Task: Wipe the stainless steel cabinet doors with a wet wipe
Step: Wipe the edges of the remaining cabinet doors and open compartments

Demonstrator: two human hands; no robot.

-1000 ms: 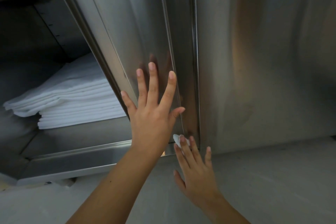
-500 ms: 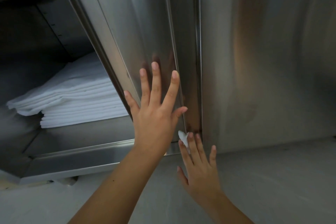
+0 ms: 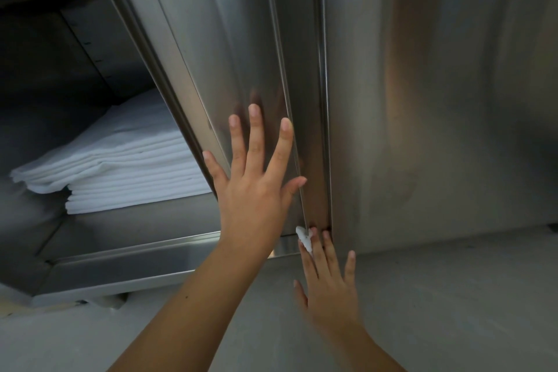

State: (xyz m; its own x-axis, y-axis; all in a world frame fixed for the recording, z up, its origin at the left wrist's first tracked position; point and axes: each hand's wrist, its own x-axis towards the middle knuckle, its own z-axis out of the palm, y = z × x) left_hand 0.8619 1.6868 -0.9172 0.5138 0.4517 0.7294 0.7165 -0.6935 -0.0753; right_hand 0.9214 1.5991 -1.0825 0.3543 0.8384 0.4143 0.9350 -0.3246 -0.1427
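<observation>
Head view: the left hand (image 3: pixel 256 190) lies flat, fingers spread, on the open door (image 3: pixel 229 54). The right hand (image 3: pixel 329 287), fingers straight, presses the wet wipe (image 3: pixel 304 240) on that door's bottom edge. I think the shut door (image 3: pixel 437 100) is not wiped yet.

Within the open stainless steel cabinet (image 3: pixel 136 263), a dull grey steel shelf (image 3: pixel 145 220), bearing a neat stack of folded white cloths (image 3: pixel 129 178) at its left. Below, a pale grey concrete floor (image 3: pixel 453 296), carrying the cabinet on a short metal foot (image 3: pixel 104 300).
</observation>
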